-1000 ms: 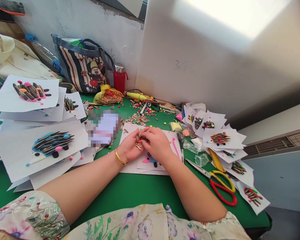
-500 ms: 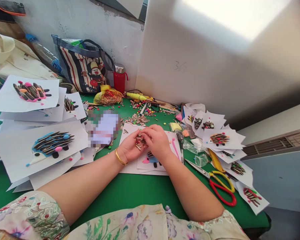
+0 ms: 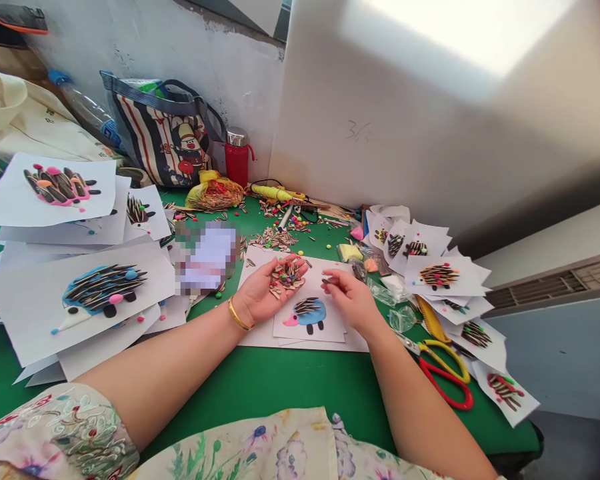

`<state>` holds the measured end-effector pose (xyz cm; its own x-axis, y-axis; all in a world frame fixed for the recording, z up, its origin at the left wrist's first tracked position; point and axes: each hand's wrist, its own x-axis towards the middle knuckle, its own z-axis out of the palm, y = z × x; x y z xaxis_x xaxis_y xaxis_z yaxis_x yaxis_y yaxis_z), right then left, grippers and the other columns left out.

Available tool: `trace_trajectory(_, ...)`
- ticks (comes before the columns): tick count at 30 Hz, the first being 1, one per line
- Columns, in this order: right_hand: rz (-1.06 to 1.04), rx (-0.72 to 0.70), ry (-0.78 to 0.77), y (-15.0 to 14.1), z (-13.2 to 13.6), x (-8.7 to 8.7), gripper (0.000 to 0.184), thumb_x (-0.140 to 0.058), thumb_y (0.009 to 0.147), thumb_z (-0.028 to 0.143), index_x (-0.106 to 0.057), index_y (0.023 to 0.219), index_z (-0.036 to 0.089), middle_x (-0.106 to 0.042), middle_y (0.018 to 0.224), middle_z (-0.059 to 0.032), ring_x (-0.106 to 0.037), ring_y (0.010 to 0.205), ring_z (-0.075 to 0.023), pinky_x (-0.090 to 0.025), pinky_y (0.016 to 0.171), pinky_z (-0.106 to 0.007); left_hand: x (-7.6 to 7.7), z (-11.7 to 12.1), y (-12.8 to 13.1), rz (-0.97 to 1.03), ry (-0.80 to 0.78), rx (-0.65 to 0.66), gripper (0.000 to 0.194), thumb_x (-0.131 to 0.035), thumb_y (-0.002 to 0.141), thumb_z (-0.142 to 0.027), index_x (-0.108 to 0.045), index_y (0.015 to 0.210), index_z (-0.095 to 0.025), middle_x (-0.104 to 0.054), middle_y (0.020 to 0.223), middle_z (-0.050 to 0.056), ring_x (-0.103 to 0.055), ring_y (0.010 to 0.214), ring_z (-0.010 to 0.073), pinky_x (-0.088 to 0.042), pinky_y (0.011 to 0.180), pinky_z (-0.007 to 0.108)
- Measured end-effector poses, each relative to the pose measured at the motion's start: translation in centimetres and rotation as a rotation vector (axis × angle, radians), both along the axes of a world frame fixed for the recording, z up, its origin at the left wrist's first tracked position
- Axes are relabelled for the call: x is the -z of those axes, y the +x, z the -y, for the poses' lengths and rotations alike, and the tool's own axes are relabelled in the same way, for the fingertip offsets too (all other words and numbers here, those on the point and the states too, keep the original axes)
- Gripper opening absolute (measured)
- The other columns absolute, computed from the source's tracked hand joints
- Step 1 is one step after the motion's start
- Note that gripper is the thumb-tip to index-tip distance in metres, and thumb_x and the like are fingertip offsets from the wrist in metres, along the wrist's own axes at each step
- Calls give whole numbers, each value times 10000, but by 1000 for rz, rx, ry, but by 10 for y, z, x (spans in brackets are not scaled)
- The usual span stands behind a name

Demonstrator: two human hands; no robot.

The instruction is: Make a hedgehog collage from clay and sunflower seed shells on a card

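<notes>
Palm up and cupped, my left hand (image 3: 260, 295) holds a heap of sunflower seeds (image 3: 286, 276) with a few small coloured balls among them. My right hand (image 3: 354, 303) is just to its right, thumb and fingers pinched on a single dark sunflower seed (image 3: 326, 282). Below and between both hands lies a hedgehog picture (image 3: 319, 313) on white paper. Its body is blue, the snout pink and the feet black, and dark seeds cover the upper left of the back. Larger white sheets (image 3: 260, 333) lie beneath it.
Finished-looking hedgehog pictures are stacked at left (image 3: 30, 287) and right (image 3: 470, 287). Scissors (image 3: 445, 373) with red and yellow handles lie right of my right hand. Loose seeds (image 3: 275, 238), a red flask (image 3: 237, 160) and a striped bag (image 3: 155, 133) are farther back.
My right hand has moved right, out of my left palm, with a seed between its fingertips. The seeds in my left hand and the hedgehog picture are now uncovered.
</notes>
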<state>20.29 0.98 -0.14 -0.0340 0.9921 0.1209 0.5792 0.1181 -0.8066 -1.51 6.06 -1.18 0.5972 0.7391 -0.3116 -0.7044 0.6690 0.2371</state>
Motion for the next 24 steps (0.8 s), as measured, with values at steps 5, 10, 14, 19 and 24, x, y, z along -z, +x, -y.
trace_trajectory(5,187,-46,4,14,15,7,150,-579,849,274,-721,878,235,-713,907,-39,-656,870,-198,-510,801,-349,-1,-1,0,-13,-7,4,293,-429,1009,-286,-644,1142,-137,-697,1170,137,-662,1122,250,-545,938,425)
trace_trajectory(10,311,-71,-58,6,18,-1,155,-572,848,239,-720,889,253,-714,849,-5,-624,737,-167,-477,680,-297,-3,-1,1,-20,-8,-1,294,-427,1009,-274,-638,1159,-134,-696,1167,143,-666,1116,246,-551,928,424)
trace_trajectory(14,349,-91,-37,1,19,-3,158,-563,837,193,-711,849,247,-706,825,1,-618,737,-162,-466,677,-283,-4,0,1,-21,-4,-2,301,-423,1011,-288,-639,1154,-134,-698,1161,140,-665,1115,246,-548,934,429)
trace_trajectory(19,384,-111,0,-2,18,1,172,-568,840,143,-705,849,246,-711,847,-4,-629,790,-168,-471,712,-287,-1,-1,0,-17,6,2,298,-428,1010,-288,-635,1161,-136,-692,1176,137,-658,1129,244,-544,937,423)
trace_trajectory(24,445,-143,47,-4,16,5,176,-579,848,113,-705,876,232,-703,862,-17,-628,839,-175,-478,783,-305,-1,-1,1,-8,10,4,292,-428,1010,-285,-640,1146,-139,-699,1162,126,-663,1116,242,-539,940,422)
